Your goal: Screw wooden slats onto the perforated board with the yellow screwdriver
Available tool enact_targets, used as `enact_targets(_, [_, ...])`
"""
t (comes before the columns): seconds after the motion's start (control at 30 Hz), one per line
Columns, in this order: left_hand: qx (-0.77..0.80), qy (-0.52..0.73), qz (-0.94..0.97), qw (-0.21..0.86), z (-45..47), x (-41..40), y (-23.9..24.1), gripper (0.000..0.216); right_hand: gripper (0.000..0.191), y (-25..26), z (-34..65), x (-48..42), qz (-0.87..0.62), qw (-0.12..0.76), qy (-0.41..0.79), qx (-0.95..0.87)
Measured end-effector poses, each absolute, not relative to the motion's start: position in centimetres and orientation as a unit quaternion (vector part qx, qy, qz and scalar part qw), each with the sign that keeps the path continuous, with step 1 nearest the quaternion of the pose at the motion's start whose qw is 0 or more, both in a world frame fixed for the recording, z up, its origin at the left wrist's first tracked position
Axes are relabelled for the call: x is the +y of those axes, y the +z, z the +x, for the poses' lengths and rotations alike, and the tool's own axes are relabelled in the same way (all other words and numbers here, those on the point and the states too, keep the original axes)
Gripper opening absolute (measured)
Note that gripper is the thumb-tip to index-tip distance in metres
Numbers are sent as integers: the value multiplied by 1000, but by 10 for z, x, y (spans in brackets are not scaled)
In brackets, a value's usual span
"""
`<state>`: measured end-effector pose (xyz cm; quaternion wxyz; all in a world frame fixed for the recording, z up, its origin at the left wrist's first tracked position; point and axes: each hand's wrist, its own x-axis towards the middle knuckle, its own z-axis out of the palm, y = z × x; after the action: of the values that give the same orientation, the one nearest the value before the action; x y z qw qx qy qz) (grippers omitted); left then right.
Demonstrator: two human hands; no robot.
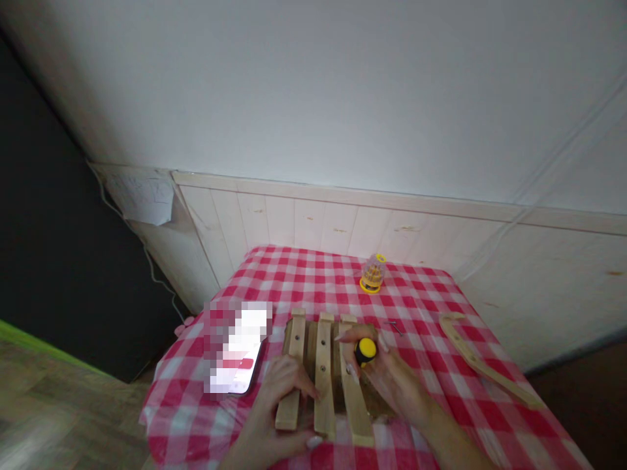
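Observation:
Three pale wooden slats (324,352) lie side by side across a darker wooden piece (309,349), with dark screw heads or holes along them. My left hand (287,385) reaches over the left slat and grips the near part of the middle slat, fingers on its top and thumb by its near end. In my right hand (386,375) is a screwdriver (366,351) with a yellow and black handle, held over the right slat (356,408). Its tip is hidden by my fingers. Small screws (394,326) lie on the cloth just beyond this hand.
A red-and-white checked cloth (313,274) covers the table. A lit phone (240,365) lies on the left. At the back stands a clear-domed bit holder (373,274) with a yellow base. A curved wooden piece (482,365) lies on the right. The wall (323,225) borders the back edge.

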<state>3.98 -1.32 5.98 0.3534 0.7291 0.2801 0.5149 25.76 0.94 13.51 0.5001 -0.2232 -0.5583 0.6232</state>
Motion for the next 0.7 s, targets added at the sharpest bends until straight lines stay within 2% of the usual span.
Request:
enact_targets(0.17, [277,513,729,359,40,-13,60,48,37,126,264,12,-198,502,594,-597])
enact_targets(0.4, [279,513,726,364,41,-13,61,47,38,121,273,15,-243,506,495,-664])
enact_targets(0.7, [280,512,726,364,41,-14,62,47,21,138,268,14,-210,520,522,-643])
